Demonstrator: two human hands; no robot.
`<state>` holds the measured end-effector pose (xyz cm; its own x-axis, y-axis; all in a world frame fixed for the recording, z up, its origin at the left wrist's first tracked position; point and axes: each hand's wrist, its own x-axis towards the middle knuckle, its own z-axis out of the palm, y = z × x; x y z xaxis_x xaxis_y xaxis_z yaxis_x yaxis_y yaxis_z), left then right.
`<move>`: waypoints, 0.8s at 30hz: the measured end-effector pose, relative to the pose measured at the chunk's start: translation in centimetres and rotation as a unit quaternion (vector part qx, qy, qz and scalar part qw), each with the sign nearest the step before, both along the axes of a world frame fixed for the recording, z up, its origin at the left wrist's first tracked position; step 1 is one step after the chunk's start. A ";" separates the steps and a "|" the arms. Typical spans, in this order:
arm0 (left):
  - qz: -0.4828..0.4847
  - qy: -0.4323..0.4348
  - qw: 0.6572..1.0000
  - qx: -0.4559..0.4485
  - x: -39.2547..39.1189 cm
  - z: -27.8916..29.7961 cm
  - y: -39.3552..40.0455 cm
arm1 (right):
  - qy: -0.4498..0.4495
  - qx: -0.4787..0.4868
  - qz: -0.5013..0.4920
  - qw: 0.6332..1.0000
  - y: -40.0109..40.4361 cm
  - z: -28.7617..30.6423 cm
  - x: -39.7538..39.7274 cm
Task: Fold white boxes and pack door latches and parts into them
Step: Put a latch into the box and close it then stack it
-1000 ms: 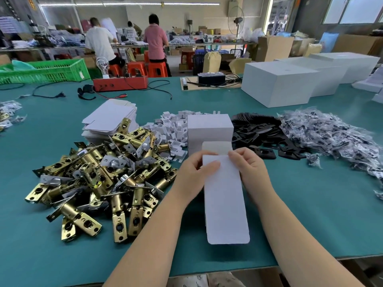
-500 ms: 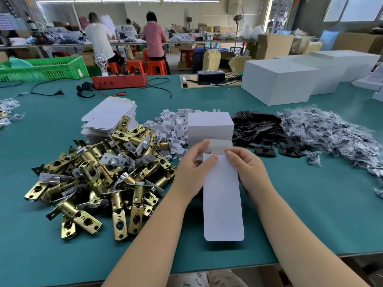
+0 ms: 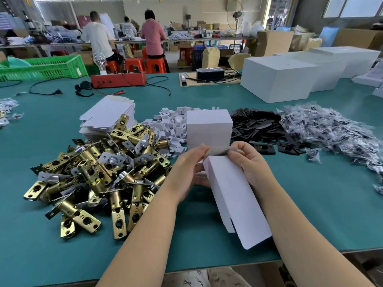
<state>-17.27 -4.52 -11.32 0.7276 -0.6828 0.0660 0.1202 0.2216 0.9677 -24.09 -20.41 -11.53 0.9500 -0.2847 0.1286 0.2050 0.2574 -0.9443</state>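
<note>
A long white box [image 3: 234,195] is lifted off the green table, squared into a tube and tilted toward me. My left hand [image 3: 190,170] grips its left side near the far end. My right hand [image 3: 246,160] pinches the far end flap, which is bent up. A heap of brass door latches [image 3: 99,177] lies to the left. Behind it is a stack of flat white boxes [image 3: 107,114]. A small folded white box [image 3: 208,130] stands just beyond my hands.
Small white card inserts [image 3: 170,123] are piled in the middle, black plates [image 3: 257,129] and bagged parts [image 3: 331,133] to the right. Large white cartons [image 3: 279,79] stand at the back right, a red device [image 3: 118,79] and green crate [image 3: 43,68] at the back left. People work at far benches.
The box lay flat on the table under my fingers; now it is raised, opened into a tube and tilted, with its far flap bent up.
</note>
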 end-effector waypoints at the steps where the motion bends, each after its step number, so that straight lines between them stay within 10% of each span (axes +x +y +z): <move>1: -0.011 -0.014 1.000 0.011 0.1 0.0 0.1 | 0.009 -0.004 0.004 1.000 0.1 0.0 0.0; 5: 0.023 -0.043 0.998 0.044 0.1 -0.1 0.0 | 0.055 -0.053 -0.016 0.997 0.4 -0.2 0.3; 9: 0.129 -0.010 0.990 -0.058 0.3 0.3 0.3 | 0.081 0.114 0.046 0.989 -0.2 0.5 0.3; 15: 0.458 -0.019 0.887 -0.055 1.1 -0.4 -0.1 | 0.029 0.084 0.187 0.978 0.3 0.3 -0.6; 19: 0.524 -0.135 0.841 -0.003 1.2 -0.7 0.3 | -0.007 0.084 0.059 0.995 0.7 0.0 0.3; 24: 0.394 -0.140 0.908 -0.028 0.1 -0.5 -0.1 | 0.060 0.021 -0.116 0.991 -0.2 -0.9 0.7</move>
